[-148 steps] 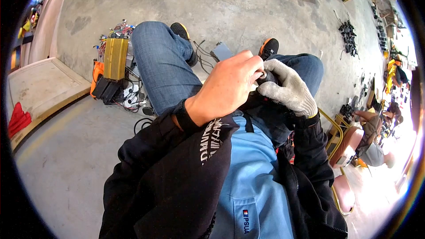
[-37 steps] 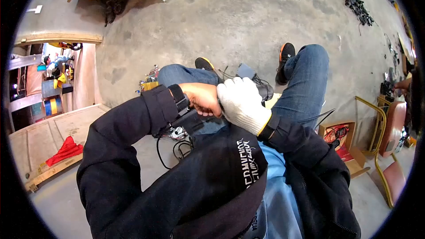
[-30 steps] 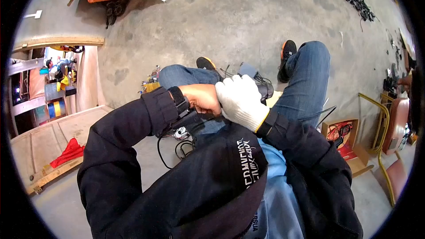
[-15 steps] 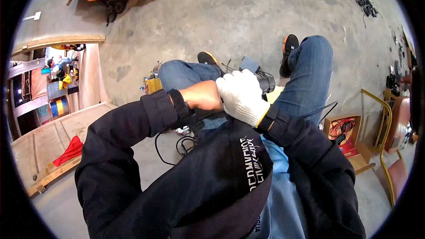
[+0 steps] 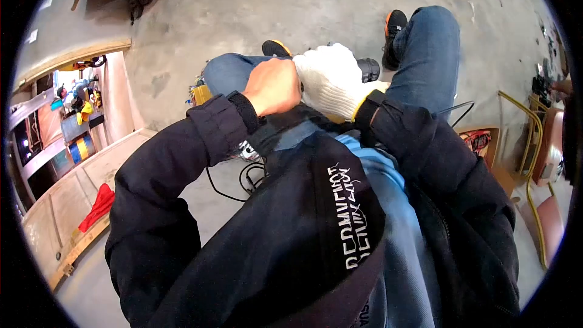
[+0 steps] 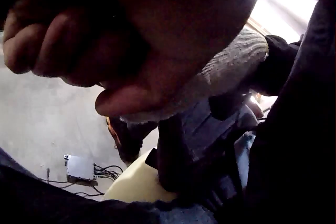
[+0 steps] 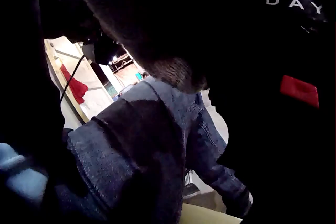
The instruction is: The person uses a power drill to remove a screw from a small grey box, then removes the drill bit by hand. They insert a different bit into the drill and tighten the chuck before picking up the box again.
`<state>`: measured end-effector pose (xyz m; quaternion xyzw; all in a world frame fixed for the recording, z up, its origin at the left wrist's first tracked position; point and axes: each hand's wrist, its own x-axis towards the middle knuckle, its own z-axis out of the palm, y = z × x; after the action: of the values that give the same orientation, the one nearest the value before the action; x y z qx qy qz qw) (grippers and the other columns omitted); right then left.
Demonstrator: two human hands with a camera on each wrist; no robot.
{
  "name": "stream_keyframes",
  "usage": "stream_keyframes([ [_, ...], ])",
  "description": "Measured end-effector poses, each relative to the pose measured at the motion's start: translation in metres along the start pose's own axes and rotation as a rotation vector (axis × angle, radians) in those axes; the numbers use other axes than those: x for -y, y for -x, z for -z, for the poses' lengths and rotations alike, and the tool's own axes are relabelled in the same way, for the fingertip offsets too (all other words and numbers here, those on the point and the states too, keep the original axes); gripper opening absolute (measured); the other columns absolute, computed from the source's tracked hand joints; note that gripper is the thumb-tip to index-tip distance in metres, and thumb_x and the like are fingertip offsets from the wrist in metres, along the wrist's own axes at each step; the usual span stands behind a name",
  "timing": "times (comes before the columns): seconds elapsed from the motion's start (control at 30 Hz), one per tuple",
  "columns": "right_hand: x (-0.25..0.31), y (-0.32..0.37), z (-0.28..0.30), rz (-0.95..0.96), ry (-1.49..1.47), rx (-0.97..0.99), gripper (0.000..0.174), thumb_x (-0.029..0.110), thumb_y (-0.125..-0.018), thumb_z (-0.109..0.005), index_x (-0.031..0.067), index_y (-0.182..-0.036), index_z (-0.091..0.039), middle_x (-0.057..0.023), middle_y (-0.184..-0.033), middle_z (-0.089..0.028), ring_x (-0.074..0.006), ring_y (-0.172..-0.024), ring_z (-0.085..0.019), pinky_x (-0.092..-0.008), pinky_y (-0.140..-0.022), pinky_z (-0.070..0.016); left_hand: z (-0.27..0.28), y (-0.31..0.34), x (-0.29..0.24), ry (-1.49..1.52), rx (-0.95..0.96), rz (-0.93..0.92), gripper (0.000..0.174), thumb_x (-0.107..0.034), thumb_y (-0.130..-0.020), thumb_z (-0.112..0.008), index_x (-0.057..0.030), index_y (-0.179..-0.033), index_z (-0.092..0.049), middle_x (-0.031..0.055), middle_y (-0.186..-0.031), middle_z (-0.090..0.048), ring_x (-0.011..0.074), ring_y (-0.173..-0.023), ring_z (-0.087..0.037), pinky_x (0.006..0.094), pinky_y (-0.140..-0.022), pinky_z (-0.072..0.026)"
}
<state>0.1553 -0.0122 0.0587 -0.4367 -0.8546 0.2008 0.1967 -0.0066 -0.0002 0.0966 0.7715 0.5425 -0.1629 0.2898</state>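
Observation:
My bare left hand (image 5: pixel 274 85) is held up against the gloved right hand (image 5: pixel 331 79), in front of the body. In the left wrist view its fingers are curled with the thumb (image 6: pixel 126 100) across them, beside the white knit glove (image 6: pixel 226 69); I cannot tell what they hold. My right hand grips a black tool whose ribbed round end (image 5: pixel 368 70) sticks out beyond the glove. In the right wrist view a dark body, with white letters and a red block (image 7: pixel 299 91), fills the right side. The glove hides most of the tool.
A wooden panel (image 5: pixel 54 225) with a red cloth (image 5: pixel 97 208) lies at the left. Black cable (image 5: pixel 252 176) is looped on the floor below the left arm. An open cardboard box (image 5: pixel 486 146) and a gold-framed chair (image 5: pixel 537 206) stand at the right.
Earlier the left fingers pinched at the tool's tip; now the left fist sits against the glove. Over the last second the hands stay together while the head view tips downward.

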Motion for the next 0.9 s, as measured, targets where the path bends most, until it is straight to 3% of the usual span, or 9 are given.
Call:
stream_keyframes([
  [0.13, -0.001, -0.004, 0.008, -0.045, -0.01, 0.089, 0.011, 0.017, -0.074, -0.071, 0.0088, -0.081, -0.073, -0.0154, -0.077, -0.073, -0.0331, -0.075, -0.073, -0.0443, -0.067, -0.0549, 0.001, -0.002, -0.004, -0.085, -0.106, -0.074, 0.017, -0.009, -0.071, -0.064, 0.0067, -0.07, -0.07, 0.0315, -0.073, -0.067, 0.0461, -0.073, -0.071, 0.0513, -0.067, -0.0576],
  [0.23, -0.007, -0.003, 0.001, -0.051, -0.002, 0.0, 0.014, 0.023, -0.074, -0.072, 0.0089, -0.076, -0.074, -0.0155, -0.076, -0.073, -0.0336, -0.071, -0.073, -0.0452, -0.065, -0.056, 0.0, -0.003, -0.009, -0.144, -0.144, -0.064, 0.018, -0.011, -0.071, -0.066, 0.0062, -0.073, -0.071, 0.0295, -0.073, -0.069, 0.0453, -0.071, -0.072, 0.0516, -0.066, -0.0582],
  [0.3, -0.016, -0.004, -0.002, -0.054, -0.026, 0.02, 0.015, 0.023, -0.074, -0.072, 0.0087, -0.078, -0.072, -0.016, -0.074, -0.071, -0.0357, -0.071, -0.072, -0.0457, -0.065, -0.0558, -0.005, -0.009, -0.008, -0.167, -0.314, -0.153, 0.016, -0.012, -0.072, -0.066, 0.003, -0.073, -0.072, 0.0263, -0.072, -0.069, 0.0411, -0.066, -0.072, 0.0495, -0.064, -0.0579],
  [0.4, -0.026, -0.004, -0.001, -0.041, -0.051, 0.007, 0.016, 0.023, -0.074, -0.071, 0.0077, -0.08, -0.07, -0.0176, -0.072, -0.068, -0.0391, -0.069, -0.069, -0.0467, -0.064, -0.0556, -0.007, -0.022, -0.007, -0.281, -0.338, -0.196, 0.013, -0.012, -0.071, -0.066, -0.0005, -0.07, -0.072, 0.0238, -0.07, -0.069, 0.0379, -0.065, -0.071, 0.0481, -0.062, -0.0571],
  [0.47, -0.029, -0.004, 0.0, -0.088, -0.004, -0.01, 0.016, 0.023, -0.075, -0.07, 0.0074, -0.08, -0.07, -0.018, -0.072, -0.068, -0.039, -0.07, -0.069, -0.047, -0.065, -0.0554, -0.006, -0.026, -0.012, -0.267, -0.34, -0.199, 0.014, -0.01, -0.069, -0.069, 0.003, -0.075, -0.071, 0.0263, -0.071, -0.068, 0.0406, -0.067, -0.072, 0.0472, -0.064, -0.0584],
  [0.57, -0.041, -0.007, -0.008, -0.116, -0.04, -0.021, 0.017, 0.024, -0.077, -0.069, 0.0081, -0.082, -0.071, -0.0179, -0.073, -0.068, -0.0392, -0.072, -0.069, -0.047, -0.067, -0.0553, -0.011, -0.035, -0.009, -0.331, -0.529, -0.295, 0.009, -0.01, -0.068, -0.071, -0.0021, -0.072, -0.07, 0.0218, -0.071, -0.07, 0.0354, -0.069, -0.073, 0.0453, -0.063, -0.0587],
  [0.7, -0.045, -0.003, -0.012, -0.116, -0.026, -0.032, 0.017, 0.024, -0.079, -0.067, 0.0093, -0.085, -0.07, -0.0172, -0.075, -0.068, -0.0392, -0.073, -0.069, -0.0469, -0.067, -0.0549, -0.013, -0.041, -0.008, -0.369, -0.486, -0.312, 0.012, -0.009, -0.067, -0.071, -0.0016, -0.076, -0.07, 0.0199, -0.072, -0.07, 0.035, -0.069, -0.073, 0.0445, -0.063, -0.0585],
  [0.77, -0.046, -0.004, -0.01, -0.114, -0.01, -0.03, 0.017, 0.025, -0.08, -0.067, 0.0095, -0.086, -0.07, -0.0172, -0.075, -0.068, -0.0392, -0.074, -0.069, -0.0467, -0.067, -0.0549, -0.01, -0.042, -0.012, -0.389, -0.551, -0.313, 0.011, -0.01, -0.076, -0.065, -0.0012, -0.078, -0.07, 0.0187, -0.071, -0.07, 0.0318, -0.069, -0.073, 0.0412, -0.063, -0.0578],
  [0.9, -0.043, -0.007, -0.01, -0.088, -0.048, -0.092, 0.019, 0.027, -0.077, -0.068, 0.0099, -0.085, -0.072, -0.0172, -0.076, -0.07, -0.0387, -0.074, -0.07, -0.0467, -0.067, -0.056, -0.018, -0.045, -0.004, -0.405, -0.622, -0.358, 0.011, -0.011, -0.076, -0.065, -0.0004, -0.079, -0.069, 0.0188, -0.07, -0.07, 0.0312, -0.069, -0.073, 0.0403, -0.063, -0.0576],
])
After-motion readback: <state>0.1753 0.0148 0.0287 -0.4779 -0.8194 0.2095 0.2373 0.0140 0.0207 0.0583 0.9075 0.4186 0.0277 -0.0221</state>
